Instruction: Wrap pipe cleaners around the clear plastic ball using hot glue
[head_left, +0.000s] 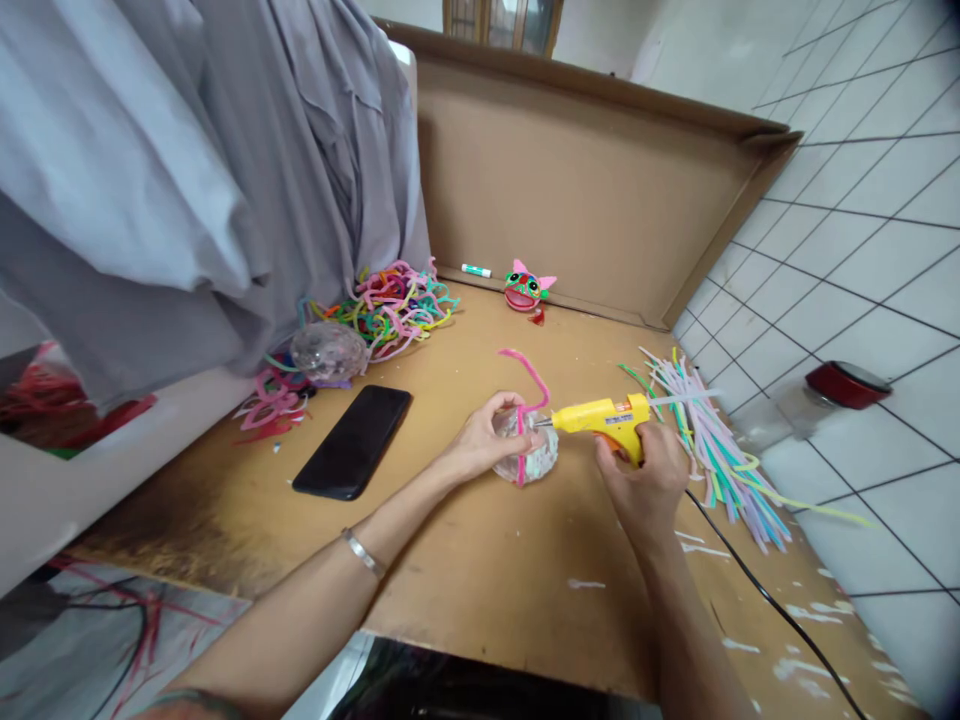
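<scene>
My left hand (484, 437) grips a clear faceted ball (534, 455) resting on the brown tabletop (480, 560). A pink pipe cleaner (529, 385) is pressed against the ball and curls up above it. My right hand (643, 478) holds a yellow hot glue gun (604, 417) by the handle. The gun's nozzle points left and touches the pipe cleaner at the ball. A black cord (757, 590) trails from the gun toward the near right.
A black phone (354, 440) lies left of my hands. A second clear ball (328, 351) and a tangle of coloured pipe cleaners (394, 305) sit behind it. Straight pipe cleaners (712, 445) lie at right. A small cat-face toy (526, 288) and a marker (475, 270) stand by the cardboard wall (585, 190).
</scene>
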